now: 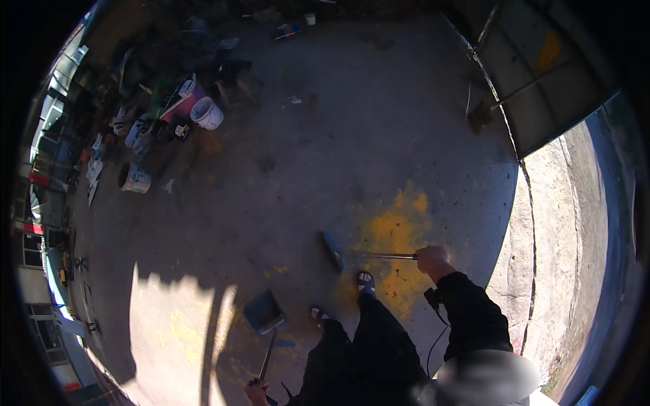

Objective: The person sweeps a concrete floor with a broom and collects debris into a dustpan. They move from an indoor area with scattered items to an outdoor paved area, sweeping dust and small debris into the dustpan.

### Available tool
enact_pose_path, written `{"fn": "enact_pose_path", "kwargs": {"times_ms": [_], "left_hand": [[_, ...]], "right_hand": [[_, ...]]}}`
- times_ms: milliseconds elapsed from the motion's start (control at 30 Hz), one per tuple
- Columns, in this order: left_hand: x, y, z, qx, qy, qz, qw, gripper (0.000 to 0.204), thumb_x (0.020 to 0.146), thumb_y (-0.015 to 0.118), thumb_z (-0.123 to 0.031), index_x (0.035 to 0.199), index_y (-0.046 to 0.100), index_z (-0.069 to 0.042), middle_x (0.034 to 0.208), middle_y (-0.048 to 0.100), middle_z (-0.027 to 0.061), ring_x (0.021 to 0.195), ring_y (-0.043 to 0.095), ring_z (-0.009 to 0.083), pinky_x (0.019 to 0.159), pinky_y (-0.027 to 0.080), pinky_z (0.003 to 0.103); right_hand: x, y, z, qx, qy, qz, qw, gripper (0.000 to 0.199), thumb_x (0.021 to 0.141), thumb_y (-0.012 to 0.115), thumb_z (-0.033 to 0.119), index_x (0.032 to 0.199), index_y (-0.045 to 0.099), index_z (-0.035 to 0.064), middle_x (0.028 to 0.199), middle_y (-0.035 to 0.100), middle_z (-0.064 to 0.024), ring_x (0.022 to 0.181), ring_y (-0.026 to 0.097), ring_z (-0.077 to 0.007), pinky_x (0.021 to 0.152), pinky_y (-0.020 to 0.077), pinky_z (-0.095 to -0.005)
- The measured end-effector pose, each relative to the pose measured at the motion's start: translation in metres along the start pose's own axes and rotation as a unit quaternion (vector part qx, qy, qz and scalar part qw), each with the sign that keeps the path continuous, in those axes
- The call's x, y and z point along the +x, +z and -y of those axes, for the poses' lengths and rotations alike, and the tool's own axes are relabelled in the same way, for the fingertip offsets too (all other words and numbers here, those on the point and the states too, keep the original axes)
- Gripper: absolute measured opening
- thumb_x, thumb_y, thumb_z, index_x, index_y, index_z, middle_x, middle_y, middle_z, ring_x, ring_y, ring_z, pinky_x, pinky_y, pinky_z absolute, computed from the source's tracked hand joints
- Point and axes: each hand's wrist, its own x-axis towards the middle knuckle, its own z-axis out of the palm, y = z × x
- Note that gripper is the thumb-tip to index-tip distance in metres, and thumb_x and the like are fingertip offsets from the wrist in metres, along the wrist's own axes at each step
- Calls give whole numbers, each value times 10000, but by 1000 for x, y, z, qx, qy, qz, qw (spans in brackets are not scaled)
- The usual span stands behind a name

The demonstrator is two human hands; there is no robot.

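My right hand (433, 261) is closed round the metal handle of a broom (332, 252), held out to the right of my feet. The broom's dark blue head is slightly blurred and lies ahead of my feet, left of a yellow stain. At the lower edge, my left hand (256, 391) grips the long handle of a dustpan (264, 312). Its blue-grey pan rests on the floor to the left of my sandaled feet, apart from the broom head. I cannot make out anything lying in the pan.
Yellow powder or paint (393, 227) marks the concrete floor. Far left stand a white bucket (207, 114), a pink container (184, 101) and piled clutter; a second bucket (135, 178) lies tipped nearer. A large metal gate (542, 74) stands at far right, beside a sunlit strip.
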Motion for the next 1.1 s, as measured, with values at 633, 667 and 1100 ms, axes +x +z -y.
{"fn": "enact_pose_path", "kwargs": {"times_ms": [633, 667, 1100], "left_hand": [[-48, 65, -38, 13, -13, -3, 1000, 282, 710, 792, 125, 739, 572, -48, 635, 577, 66, 478, 580, 194, 418, 402, 290], [-53, 64, -43, 15, -11, -4, 1000, 281, 717, 795, 126, 746, 578, -52, 642, 583, 66, 480, 582, 193, 418, 405, 292], [-43, 84, -74, 51, -24, 56, 997, 190, 823, 766, 121, 929, 655, 9, 760, 676, 110, 548, 701, 253, 458, 560, 373]], "right_hand": [[26, -45, -4, 211, -35, -57, 975, 406, 981, 601, 221, 1381, 608, 151, 1109, 759, -183, 1035, 739, -388, 864, 581, -530], [40, -44, 19, 241, -47, -56, 968, 429, 974, 599, 201, 1397, 596, 125, 1127, 759, -188, 1041, 743, -387, 867, 586, -521], [56, 113, 7, 133, -168, 94, 972, 261, 958, 634, 223, 958, 784, 10, 807, 774, -161, 760, 783, -319, 668, 634, -456]]}}
